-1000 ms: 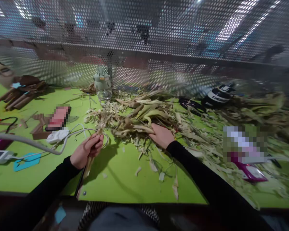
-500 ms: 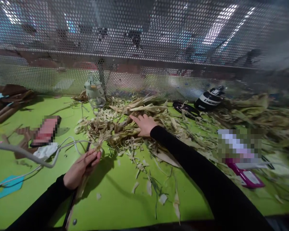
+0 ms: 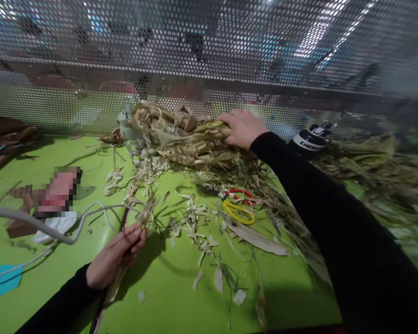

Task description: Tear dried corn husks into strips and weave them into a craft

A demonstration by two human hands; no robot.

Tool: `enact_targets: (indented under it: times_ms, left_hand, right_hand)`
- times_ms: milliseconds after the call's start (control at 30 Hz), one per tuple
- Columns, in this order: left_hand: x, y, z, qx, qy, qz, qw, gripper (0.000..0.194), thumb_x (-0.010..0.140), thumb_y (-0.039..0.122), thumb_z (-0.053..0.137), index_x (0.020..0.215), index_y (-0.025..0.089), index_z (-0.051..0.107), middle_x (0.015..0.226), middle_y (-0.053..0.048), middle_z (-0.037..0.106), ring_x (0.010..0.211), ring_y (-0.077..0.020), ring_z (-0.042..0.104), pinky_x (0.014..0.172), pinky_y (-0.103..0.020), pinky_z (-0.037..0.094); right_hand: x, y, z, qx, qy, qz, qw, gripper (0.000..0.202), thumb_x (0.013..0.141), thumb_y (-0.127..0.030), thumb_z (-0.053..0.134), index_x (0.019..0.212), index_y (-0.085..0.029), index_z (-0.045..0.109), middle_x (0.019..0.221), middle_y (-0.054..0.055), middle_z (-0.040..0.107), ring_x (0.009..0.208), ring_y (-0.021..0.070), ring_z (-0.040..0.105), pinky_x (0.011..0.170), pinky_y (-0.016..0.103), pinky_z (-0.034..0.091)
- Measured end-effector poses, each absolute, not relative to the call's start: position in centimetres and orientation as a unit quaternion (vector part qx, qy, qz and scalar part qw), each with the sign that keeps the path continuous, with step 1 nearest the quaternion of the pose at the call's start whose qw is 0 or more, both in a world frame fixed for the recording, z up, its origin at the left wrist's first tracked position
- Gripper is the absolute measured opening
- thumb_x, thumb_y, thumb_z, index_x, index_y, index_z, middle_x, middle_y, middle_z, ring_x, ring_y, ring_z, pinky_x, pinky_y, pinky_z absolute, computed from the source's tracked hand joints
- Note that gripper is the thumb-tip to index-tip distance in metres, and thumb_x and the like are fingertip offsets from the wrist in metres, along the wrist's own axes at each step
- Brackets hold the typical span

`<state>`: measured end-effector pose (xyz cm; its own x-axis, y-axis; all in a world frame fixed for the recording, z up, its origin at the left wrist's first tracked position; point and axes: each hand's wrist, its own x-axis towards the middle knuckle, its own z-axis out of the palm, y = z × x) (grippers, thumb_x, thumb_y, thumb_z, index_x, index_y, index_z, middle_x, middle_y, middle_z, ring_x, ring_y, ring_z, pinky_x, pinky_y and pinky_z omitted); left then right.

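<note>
Your right hand [image 3: 244, 129] has carried the husk heap [image 3: 191, 144] back toward the perforated metal screen [image 3: 181, 55]. Half a second ago that hand lay spread over the pile nearer the middle of the table; now its fingers are curled over the heap's right end, gripping it. The heap now hides a good part of the pale-green bottle [image 3: 127, 123], which stood plainly in view earlier.

With the heap out of the way, a patch of the green tabletop [image 3: 181, 297] shows where the pile lay, and on it are a red handle loop [image 3: 244, 191] and a yellow handle loop [image 3: 226, 205]. They look like the handles of scissors, though the far end is too dark and blurred to be sure. Both loops lie uncovered, so the tool is easier to reach than under the pile. A long husk strip [image 3: 256, 239] lies just beside the yellow one, and small pale scraps [image 3: 197, 213] are scattered to its left.

Your left hand [image 3: 116, 255] is much as it was: thumb and fingers pinch a bundle of husk strands [image 3: 149, 211] near the table joint, its frayed tips fanning out beyond your fingertips.
</note>
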<state>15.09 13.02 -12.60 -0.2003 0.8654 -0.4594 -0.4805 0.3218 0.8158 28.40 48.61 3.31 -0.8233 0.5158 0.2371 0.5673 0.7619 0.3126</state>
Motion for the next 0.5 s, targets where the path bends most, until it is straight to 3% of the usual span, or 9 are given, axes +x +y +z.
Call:
enact_targets:
  times_ms: [133, 200, 333, 433, 500]
  left_hand:
    - [15.0, 13.3, -13.4, 0.185, 0.524, 0.564, 0.611, 0.028, 0.084, 0.042, 0.056, 0.079, 0.016, 0.050, 0.061, 0.006, 0.030, 0.047, -0.0029, 0.019, 0.043, -0.016, 0.017]
    - [14.9, 13.4, -13.7, 0.188, 0.522, 0.568, 0.608, 0.027, 0.084, 0.042, 0.056, 0.078, 0.016, 0.050, 0.061, 0.005, 0.031, 0.047, -0.0030, 0.020, 0.043, -0.016, 0.017]
    - [14.7, 13.4, -13.7, 0.200, 0.518, 0.575, 0.601, 0.026, 0.085, 0.041, 0.055, 0.078, 0.016, 0.049, 0.061, 0.005, 0.032, 0.046, -0.0029, 0.019, 0.041, -0.016, 0.016]
    - [14.7, 13.3, -13.6, 0.209, 0.517, 0.573, 0.601, 0.026, 0.085, 0.039, 0.055, 0.077, 0.015, 0.049, 0.061, 0.005, 0.032, 0.046, -0.0025, 0.018, 0.041, -0.016, 0.016]
    - [14.8, 13.3, -13.6, 0.211, 0.516, 0.569, 0.604, 0.025, 0.085, 0.038, 0.055, 0.077, 0.015, 0.049, 0.061, 0.006, 0.032, 0.046, -0.0023, 0.019, 0.041, -0.015, 0.017]
  right_hand:
    - [25.7, 52.0, 1.2, -0.311, -0.927, -0.189, 0.088, 0.054, 0.073, -0.026, 0.064, 0.125, -0.017, 0.051, 0.114, 0.015, 0.053, 0.104, 0.0334, 0.043, 0.083, 0.043, 0.039]
    - [24.9, 52.5, -0.9, -0.322, -0.925, -0.181, 0.088, 0.064, 0.072, -0.026, 0.067, 0.132, -0.016, 0.045, 0.120, 0.017, 0.051, 0.107, 0.0349, 0.043, 0.085, 0.045, 0.039]
    - [25.0, 51.8, -3.1, -0.314, -0.935, -0.159, 0.049, 0.085, 0.068, -0.041, 0.072, 0.140, -0.017, 0.034, 0.128, 0.020, 0.047, 0.113, 0.0387, 0.042, 0.087, 0.050, 0.040]
    - [26.6, 50.2, -2.3, -0.273, -0.941, -0.169, 0.111, 0.073, 0.074, -0.045, 0.067, 0.136, -0.018, 0.041, 0.136, 0.018, 0.043, 0.122, 0.0391, 0.035, 0.094, 0.054, 0.034]
    - [27.8, 48.6, -1.8, -0.259, -0.943, -0.141, 0.153, 0.055, 0.082, -0.041, 0.058, 0.130, -0.015, 0.048, 0.132, 0.016, 0.047, 0.122, 0.0357, 0.038, 0.096, 0.052, 0.033]
